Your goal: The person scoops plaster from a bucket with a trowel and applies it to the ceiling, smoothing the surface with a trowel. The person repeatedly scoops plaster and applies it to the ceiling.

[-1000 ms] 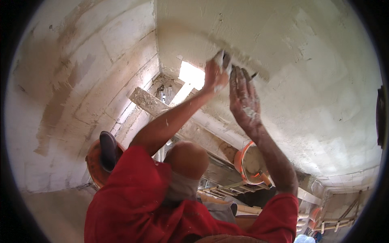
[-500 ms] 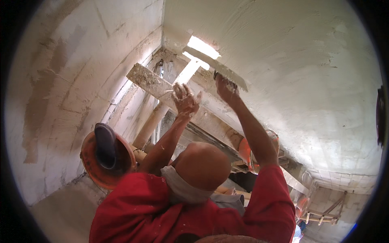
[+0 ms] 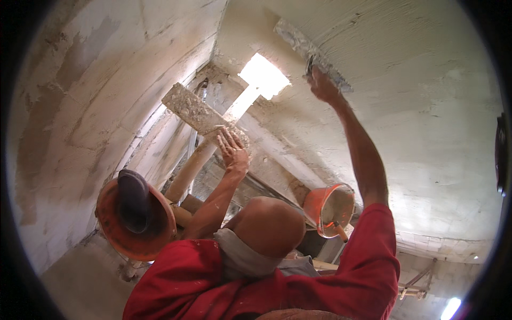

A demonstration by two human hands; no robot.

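My right hand [image 3: 326, 88] is raised at the upper right, closed round a long plastering trowel [image 3: 306, 48]. Wet plaster coats the trowel, which lies against or very close to the pale plastered surface [image 3: 405, 112]. My left hand [image 3: 233, 149] is lower and nearer the middle. Its fingers are stretched out, touching or just in front of the near end of a plaster-caked board [image 3: 194, 109]. Whether it bears any of the board's weight cannot be told. Both my arms come up from red sleeves [image 3: 368, 256].
An orange bucket [image 3: 314, 208] hangs or stands right of centre. At left, an orange round container [image 3: 109, 224] has a dark oval thing across it. A thick pole [image 3: 189, 168] runs behind my left wrist. Bright light fills an opening [image 3: 265, 77]. A rough wall [image 3: 101, 101] rises at left.
My right hand has moved up and right with the trowel. My left hand has come down slightly towards the board's near end. More of the orange bucket shows.
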